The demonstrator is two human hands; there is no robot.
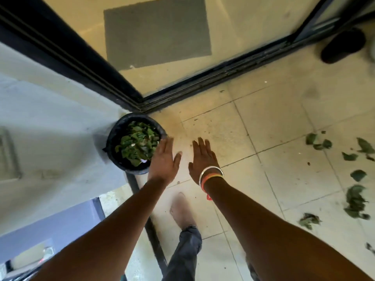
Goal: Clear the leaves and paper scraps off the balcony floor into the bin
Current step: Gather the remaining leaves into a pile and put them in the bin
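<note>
A round black bin (113, 138) stands in the corner by the wall, holding a heap of green leaves (138, 144) with a few pale paper bits among them. My left hand (164, 159) hovers flat at the bin's right rim, fingers straight and empty. Beside it, my right hand (204, 159) is spread flat over the tiles, also empty, with bangles on the wrist. Several green leaves (355, 199) lie scattered on the beige tiled floor (274, 128) at the far right.
A black sliding-door track (203, 80) runs behind the bin, with a grey mat (156, 31) beyond the glass. A dark round object (343, 45) sits at the upper right. My bare foot (182, 209) stands on the tiles below my hands. A low wall ledge (50, 118) fills the left.
</note>
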